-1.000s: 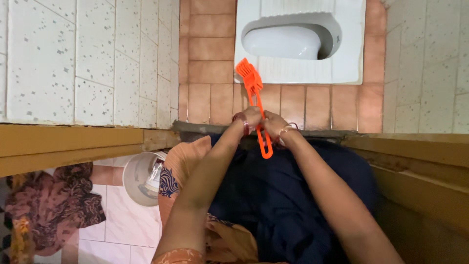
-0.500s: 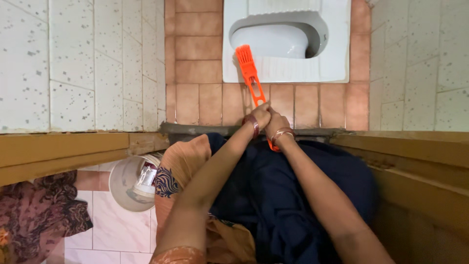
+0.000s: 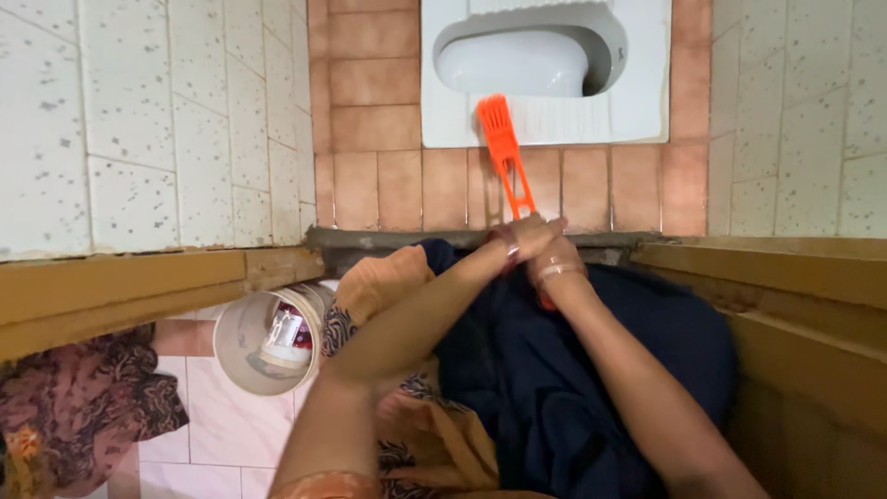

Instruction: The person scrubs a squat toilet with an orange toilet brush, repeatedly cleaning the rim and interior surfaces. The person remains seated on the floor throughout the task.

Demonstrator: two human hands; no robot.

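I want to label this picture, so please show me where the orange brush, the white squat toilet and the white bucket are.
orange brush (image 3: 497, 125): head view, on the bristle head.
white squat toilet (image 3: 637, 102): head view, on its flat right rim.
white bucket (image 3: 238, 342): head view, on its inner left wall.

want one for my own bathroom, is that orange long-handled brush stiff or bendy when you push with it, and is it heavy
The orange brush probably stays fairly stiff: its slotted handle looks straight under both hands' grip. Thin, hollowed plastic suggests it is light. Some flex under hard pushing seems possible.
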